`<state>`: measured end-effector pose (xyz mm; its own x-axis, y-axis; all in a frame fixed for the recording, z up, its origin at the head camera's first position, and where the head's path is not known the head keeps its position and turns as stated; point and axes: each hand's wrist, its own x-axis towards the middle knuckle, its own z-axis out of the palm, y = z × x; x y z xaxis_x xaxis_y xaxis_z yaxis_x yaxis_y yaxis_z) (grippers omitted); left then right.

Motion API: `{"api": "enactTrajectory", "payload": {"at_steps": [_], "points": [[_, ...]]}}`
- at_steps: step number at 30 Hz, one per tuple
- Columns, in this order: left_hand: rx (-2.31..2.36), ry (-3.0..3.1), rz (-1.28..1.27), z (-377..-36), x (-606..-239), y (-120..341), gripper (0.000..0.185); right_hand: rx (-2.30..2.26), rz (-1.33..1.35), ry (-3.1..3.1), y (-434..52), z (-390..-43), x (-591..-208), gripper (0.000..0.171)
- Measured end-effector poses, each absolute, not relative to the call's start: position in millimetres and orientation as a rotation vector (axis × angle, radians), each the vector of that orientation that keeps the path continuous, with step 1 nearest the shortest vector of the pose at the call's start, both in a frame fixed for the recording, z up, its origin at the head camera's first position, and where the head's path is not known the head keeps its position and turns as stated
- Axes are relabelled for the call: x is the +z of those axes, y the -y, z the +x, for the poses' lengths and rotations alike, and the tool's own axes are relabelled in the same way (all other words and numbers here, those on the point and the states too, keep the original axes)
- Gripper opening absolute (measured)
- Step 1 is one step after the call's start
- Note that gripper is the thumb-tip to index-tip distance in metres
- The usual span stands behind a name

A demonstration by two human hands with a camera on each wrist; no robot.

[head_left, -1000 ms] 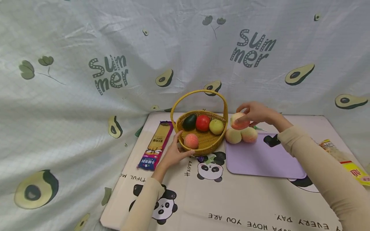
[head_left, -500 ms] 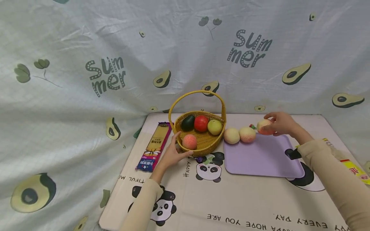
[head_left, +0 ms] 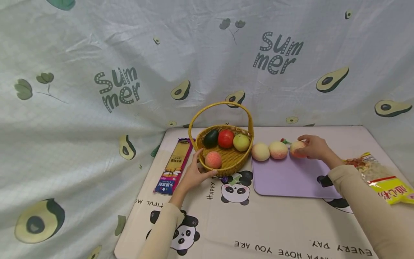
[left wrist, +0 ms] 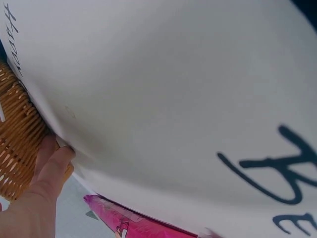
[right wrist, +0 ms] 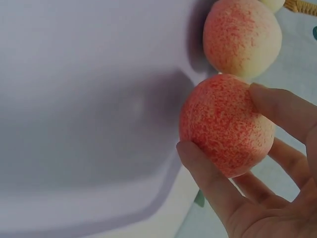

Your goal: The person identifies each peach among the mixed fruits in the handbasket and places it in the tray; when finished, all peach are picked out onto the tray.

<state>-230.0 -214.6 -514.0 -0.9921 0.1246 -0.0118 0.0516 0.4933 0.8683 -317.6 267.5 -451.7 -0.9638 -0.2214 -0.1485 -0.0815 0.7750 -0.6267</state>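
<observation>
My right hand (head_left: 317, 148) has its thumb and fingers curled round a red-flushed peach (right wrist: 225, 126), holding it at the far edge of the lilac tray (head_left: 291, 178); whether the fruit rests there or is just above, I can't tell. Just beside it, towards the basket (head_left: 231, 169), sits a second peach (head_left: 278, 150), then a paler one (head_left: 260, 151) close against the basket's right side, so the three make a row. A small red-and-green thing (head_left: 284, 141) lies behind the row. My left hand (head_left: 193, 175) is spread, thumb well apart from the fingers, touching the near left of the basket's outer wall. Inside, a pink fruit (head_left: 213, 159) lies nearest that hand, with a dark green one (head_left: 211, 138), a red one (head_left: 225, 139) and a yellow-green one (head_left: 240, 142) side by side at the back. A purple-edged packet (head_left: 173, 166) lies left of the basket, and a yellow-and-clear bag (head_left: 386, 181) is on the right, beyond my right sleeve (head_left: 365, 205).
</observation>
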Motion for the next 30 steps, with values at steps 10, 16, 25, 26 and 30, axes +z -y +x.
{"api": "enactTrajectory", "payload": {"at_steps": [10,16,25,26,30], "points": [[1.556,-2.638,0.165,-228.6,-516.4,212.7,0.108,-0.936,-0.261,-2.779,-260.0,-319.9,-460.3,0.066],[1.563,-2.639,0.170,-227.8,-515.3,212.5,0.108,-0.881,-0.273,-2.815,-258.9,-318.4,-463.2,0.066],[1.556,-2.649,0.155,-228.1,-514.1,213.3,0.107,-0.844,-0.328,-2.843,-257.4,-315.7,-462.0,0.070],[1.555,-2.649,0.153,-228.2,-514.2,213.2,0.107,-0.842,-0.329,-2.841,-257.1,-315.9,-462.0,0.071],[1.555,-2.645,0.150,-228.2,-514.5,213.3,0.107,-0.821,-0.342,-2.841,-257.0,-317.3,-462.5,0.074]]}}
